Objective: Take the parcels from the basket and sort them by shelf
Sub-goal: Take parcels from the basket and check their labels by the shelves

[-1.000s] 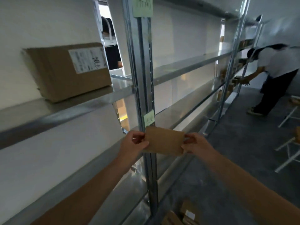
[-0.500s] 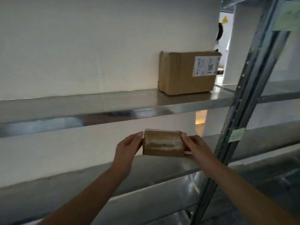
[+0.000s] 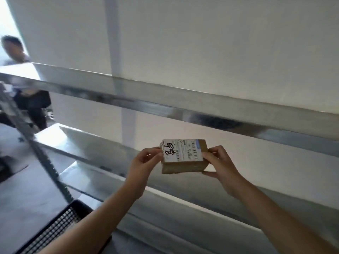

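One small brown parcel (image 3: pixel 184 163) is held in the air between two hands, its label (image 3: pixel 181 151) turned up, probably so the scrawled mark can be read and matched to a shelf. The left hand (image 3: pixel 145 162) pinches its left end; the right hand (image 3: pixel 222 164) curls fingers and thumb round its right end. Metal shelves (image 3: pixel 165 101) run behind the fingers, and one black basket (image 3: pixel 60 222) sits below the left wrist.

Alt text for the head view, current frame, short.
A small brown parcel, white label with black handwriting facing the camera, is held before metal shelves: the left hand pinches its left edge, the right hand grips its right end. A black mesh basket shows at lower left, another person, blurred, at far left.
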Demonstrator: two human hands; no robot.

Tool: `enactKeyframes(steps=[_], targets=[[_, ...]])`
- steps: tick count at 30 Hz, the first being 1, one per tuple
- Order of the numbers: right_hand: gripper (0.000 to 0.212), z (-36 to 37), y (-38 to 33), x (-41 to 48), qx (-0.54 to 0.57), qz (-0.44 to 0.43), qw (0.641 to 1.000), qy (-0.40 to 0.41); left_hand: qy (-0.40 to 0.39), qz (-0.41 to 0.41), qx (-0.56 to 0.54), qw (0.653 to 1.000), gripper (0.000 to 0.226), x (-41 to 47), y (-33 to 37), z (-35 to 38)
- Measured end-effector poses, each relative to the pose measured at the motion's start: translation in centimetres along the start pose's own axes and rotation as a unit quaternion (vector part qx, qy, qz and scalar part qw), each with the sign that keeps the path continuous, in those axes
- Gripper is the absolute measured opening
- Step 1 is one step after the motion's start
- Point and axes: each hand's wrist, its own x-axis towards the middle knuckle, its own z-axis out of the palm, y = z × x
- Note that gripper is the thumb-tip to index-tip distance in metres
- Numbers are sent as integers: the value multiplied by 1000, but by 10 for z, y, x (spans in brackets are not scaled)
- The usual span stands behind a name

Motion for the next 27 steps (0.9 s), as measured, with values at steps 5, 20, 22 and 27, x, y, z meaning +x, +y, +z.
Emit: enactKeyframes(steps=[5,20,22,27], targets=[[16,115,-16,39,23,-24,994,-109,53,-12,48,997,75,-15,15,-116],[32,306,-14,51,118,1,922,-370,151,-60,-35,986,101,-83,14,-191],[29,310,-20,58,138,30,887,-440,160,-82,-72,981,100,-82,21,-192],[41,316,-29,77,142,38,823,-549,244,-96,-143,954,66,-67,26,-186]])
